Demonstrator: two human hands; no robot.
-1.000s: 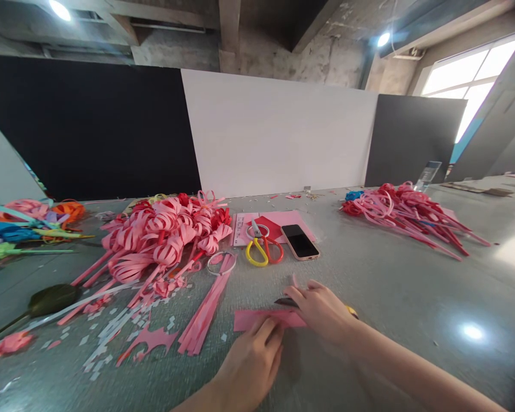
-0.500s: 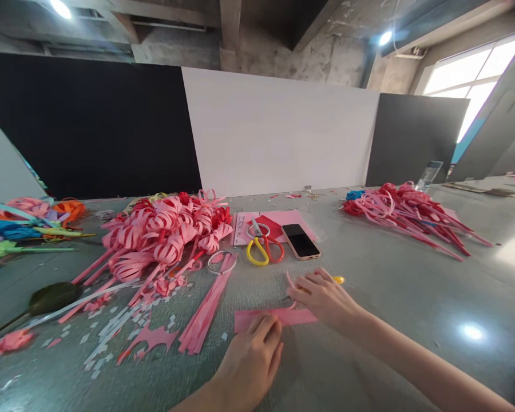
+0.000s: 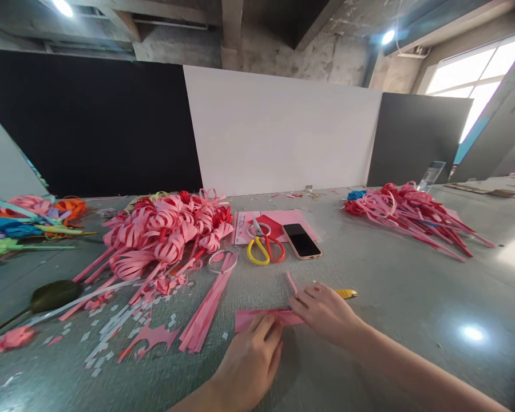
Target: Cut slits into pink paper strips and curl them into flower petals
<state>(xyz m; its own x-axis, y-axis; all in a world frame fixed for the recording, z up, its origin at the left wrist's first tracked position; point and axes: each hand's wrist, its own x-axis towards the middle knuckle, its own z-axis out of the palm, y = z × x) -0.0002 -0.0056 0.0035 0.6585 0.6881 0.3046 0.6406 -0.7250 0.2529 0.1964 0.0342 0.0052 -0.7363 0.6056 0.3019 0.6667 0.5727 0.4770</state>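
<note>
A flat pink paper strip (image 3: 245,320) lies on the grey table near its front. My left hand (image 3: 254,355) presses on the strip with bent fingers close together. At the strip's right part is my right hand (image 3: 326,312), its fingers curled round a yellow-handled tool (image 3: 347,293) whose end sticks out past the knuckles. A narrow pink sliver (image 3: 290,282) stands up just beyond my right fingertips. The tool's front end is mostly hidden by the hand.
Scissors (image 3: 264,249) and a phone (image 3: 301,240) lie beyond my hands. Left are a strip bundle (image 3: 206,309), a tape ring (image 3: 210,262) and pink paper flowers (image 3: 163,234). More paper pieces (image 3: 403,212) lie at the back right.
My right hand has moved slightly down and toward me, over the strip's right end. More of the yellow handle shows. My left hand has stayed in place.
</note>
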